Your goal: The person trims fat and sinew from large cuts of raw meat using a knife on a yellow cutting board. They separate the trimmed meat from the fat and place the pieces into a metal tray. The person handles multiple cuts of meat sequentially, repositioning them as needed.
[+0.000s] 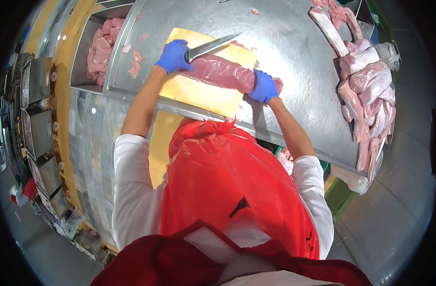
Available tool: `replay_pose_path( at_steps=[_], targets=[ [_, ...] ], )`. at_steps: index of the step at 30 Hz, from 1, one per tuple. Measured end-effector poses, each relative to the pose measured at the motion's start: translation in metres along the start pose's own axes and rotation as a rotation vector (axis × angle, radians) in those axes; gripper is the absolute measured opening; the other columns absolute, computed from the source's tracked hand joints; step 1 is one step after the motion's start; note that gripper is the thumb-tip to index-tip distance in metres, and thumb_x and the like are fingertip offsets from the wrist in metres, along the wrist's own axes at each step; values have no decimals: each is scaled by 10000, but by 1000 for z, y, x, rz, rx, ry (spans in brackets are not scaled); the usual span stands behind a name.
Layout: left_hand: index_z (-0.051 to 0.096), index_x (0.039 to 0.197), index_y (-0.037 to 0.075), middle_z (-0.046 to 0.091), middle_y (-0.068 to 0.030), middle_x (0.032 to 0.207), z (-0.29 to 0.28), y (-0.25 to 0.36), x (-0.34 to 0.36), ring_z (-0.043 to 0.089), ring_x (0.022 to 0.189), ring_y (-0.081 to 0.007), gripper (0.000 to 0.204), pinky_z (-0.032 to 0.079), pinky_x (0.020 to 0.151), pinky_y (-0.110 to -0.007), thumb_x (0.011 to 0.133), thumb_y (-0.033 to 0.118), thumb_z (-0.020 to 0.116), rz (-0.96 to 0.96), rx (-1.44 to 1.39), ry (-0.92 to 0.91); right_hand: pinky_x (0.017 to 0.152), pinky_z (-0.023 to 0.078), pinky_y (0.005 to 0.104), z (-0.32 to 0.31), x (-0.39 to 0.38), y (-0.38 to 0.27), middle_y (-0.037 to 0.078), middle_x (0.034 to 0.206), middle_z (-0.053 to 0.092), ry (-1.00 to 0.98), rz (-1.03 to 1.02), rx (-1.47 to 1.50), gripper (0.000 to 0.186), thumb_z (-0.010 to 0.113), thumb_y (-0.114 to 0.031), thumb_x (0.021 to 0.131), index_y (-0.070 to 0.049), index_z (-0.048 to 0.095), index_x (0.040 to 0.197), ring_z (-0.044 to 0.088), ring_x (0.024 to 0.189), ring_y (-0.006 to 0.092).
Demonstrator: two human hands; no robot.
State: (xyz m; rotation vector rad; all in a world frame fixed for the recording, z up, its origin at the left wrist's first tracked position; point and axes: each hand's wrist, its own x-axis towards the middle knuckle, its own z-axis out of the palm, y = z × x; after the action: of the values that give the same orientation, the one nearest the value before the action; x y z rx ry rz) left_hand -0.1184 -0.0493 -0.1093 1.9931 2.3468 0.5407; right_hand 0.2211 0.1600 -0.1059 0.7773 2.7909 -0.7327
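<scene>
A long strip of pinkish-red meat point(223, 72) lies across a yellow cutting board point(194, 99) on a metal table. My left hand point(173, 56), in a blue glove, is closed around a knife point(213, 46) at the meat's left end. The blade points right and away from me, above the strip's far side; the handle is hidden in the glove. Over by the board's right edge, my right hand point(264, 87), also blue-gloved, grips the other end of the meat. A bit of that end sticks out past the fingers.
To the left, a metal bin point(79, 71) holds pale pink meat pieces point(105, 45). Small scraps point(135, 64) dot the metal table point(146, 19). Several bony meat cuts point(366, 76) are piled along its right edge, next to a clear plastic bag point(389, 55).
</scene>
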Motion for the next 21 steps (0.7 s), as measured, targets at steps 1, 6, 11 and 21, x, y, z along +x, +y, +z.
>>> replay_pose_path(
  at_steps=[1,6,11,21],
  targets=[
    [693,983,19,681,-196,1099,-1,-6,3,656,1007,-385,618,532,897,-428,524,343,949,-70,-63,-130,969,513,475,-4,-4,-5,239,1181,656,26,-6,23,836,824,-436,656,-28,565,1339,637,1083,418],
    [679,1033,36,674,-190,1036,-23,-14,4,655,990,-390,604,535,883,-446,556,322,914,-141,-108,-502,941,528,475,-45,1,-64,234,1153,677,161,-27,70,790,822,-325,622,-33,581,1317,658,1042,416],
    [670,1004,48,664,-197,968,-42,-57,-45,656,927,-399,508,527,826,-471,602,280,878,-238,-180,-359,920,483,479,-70,18,-129,192,1103,663,241,-113,11,764,795,-353,644,-29,579,1301,630,1001,378],
    [636,991,6,623,-147,791,-89,-118,-113,644,712,-269,376,500,655,-416,756,218,840,-548,-143,-107,1120,337,528,44,22,-109,199,1389,517,200,-81,-251,1028,824,-527,668,-132,419,1526,513,1259,386]
  ],
)
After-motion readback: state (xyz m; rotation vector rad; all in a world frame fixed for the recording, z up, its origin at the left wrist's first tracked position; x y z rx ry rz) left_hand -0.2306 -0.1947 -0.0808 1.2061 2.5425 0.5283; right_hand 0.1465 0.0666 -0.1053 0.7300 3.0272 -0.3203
